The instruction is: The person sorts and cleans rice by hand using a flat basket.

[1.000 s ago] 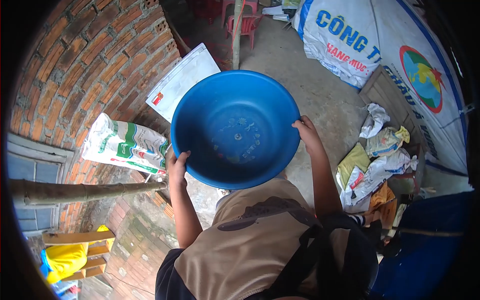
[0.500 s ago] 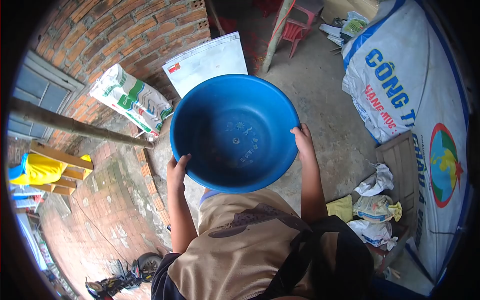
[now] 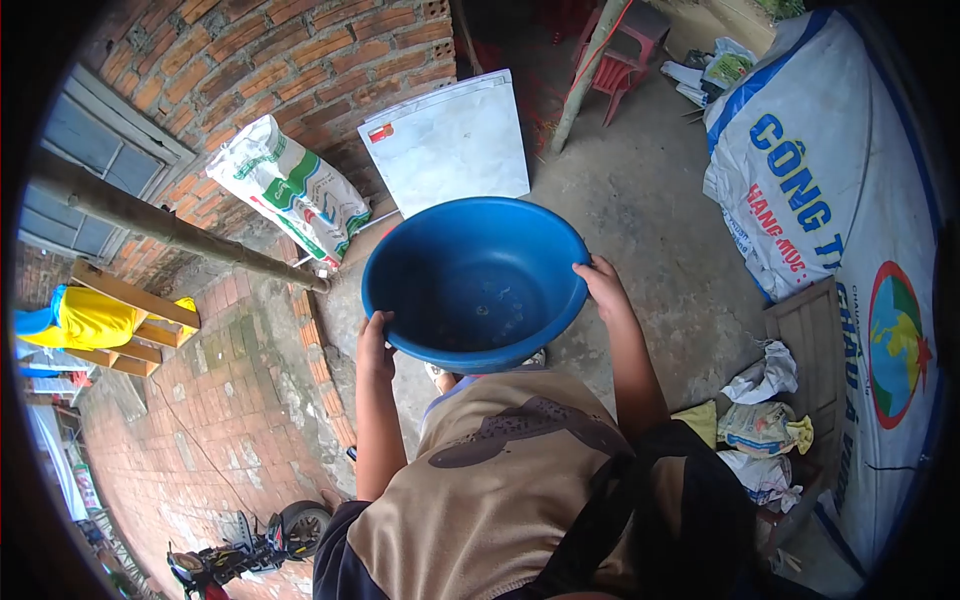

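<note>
A large round blue plastic basin is held out in front of my body, its mouth facing up toward me. Faint pale marks show on its inner bottom, and I see nothing lying inside. My left hand grips the rim at the lower left, thumb over the edge. On the right side of the rim, my right hand is closed the same way. The fingers under the rim are mostly hidden on both hands. Part of my feet shows just below the basin's near edge.
White boards and a green-white sack lean near the brick wall. A wooden pole juts in from the left. At right hangs a printed tarp above small bags. A motorbike stands lower left; red chairs are behind.
The basin has dropped lower and tilted, so its mouth looks narrower from front to back. Both hands keep their hold. The surroundings have shifted slightly right and down in view.
</note>
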A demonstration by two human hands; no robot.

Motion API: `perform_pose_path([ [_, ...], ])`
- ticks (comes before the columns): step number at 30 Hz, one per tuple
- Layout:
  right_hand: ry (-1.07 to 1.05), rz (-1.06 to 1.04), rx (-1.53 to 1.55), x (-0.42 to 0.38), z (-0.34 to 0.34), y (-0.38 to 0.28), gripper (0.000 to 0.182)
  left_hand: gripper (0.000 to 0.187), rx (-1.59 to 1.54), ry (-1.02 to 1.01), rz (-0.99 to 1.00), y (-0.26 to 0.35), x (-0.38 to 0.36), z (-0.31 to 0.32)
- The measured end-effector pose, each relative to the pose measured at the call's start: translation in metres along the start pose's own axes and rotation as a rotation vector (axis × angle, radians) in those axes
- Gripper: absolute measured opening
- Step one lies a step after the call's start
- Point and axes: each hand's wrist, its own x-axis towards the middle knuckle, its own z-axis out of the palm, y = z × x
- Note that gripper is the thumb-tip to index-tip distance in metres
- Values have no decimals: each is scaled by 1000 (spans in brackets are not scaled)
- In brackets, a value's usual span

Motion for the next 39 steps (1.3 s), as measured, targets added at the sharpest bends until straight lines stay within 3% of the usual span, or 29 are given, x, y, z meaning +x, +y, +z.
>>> perform_pose_path([
  [4,56,75,98,-18,42,4,50,35,-71,39,-107,16,9,-18],
  [5,16,99,117,-9,48,14,61,39,-80,47,-152,14,16,-28],
  [10,-49,188,342,-15,115,32,73,47,-108,40,-330,6,56,-69],
  [11,-27,221,322,-17,130,35,73,50,-120,68,-378,0,67,-75],
  [14,-24,338,312,-9,155,59,67,33,-137,166,-500,-27,108,-85],
  [16,-68,424,321,10,164,90,62,31,-193,130,-566,-32,113,-76],
  [18,-58,545,168,31,171,120,49,29,-264,120,-488,-87,150,-80],
  [19,-11,552,103,34,178,130,36,29,-432,161,-424,-144,188,-86],
  [23,-40,595,8,66,178,165,31,41,-317,444,-625,-149,150,-59],
  [24,-65,595,-17,70,177,173,31,44,-257,409,-686,-165,150,-60],
  [26,-40,469,231,73,169,193,32,48,-212,387,-755,-181,144,-56],
  [30,-58,605,232,74,153,219,29,51,-223,470,-771,-187,120,-51],
  [32,-102,665,218,83,142,232,28,52,-260,409,-740,-205,124,-56],
  [36,-95,807,220,104,124,270,28,54,-149,493,-863,-250,151,-57],
  [37,-90,823,218,106,122,280,28,55,-134,519,-771,-250,151,-49],
  [39,-234,758,-135,110,121,298,45,55,-117,544,-689,-252,159,-39],
])
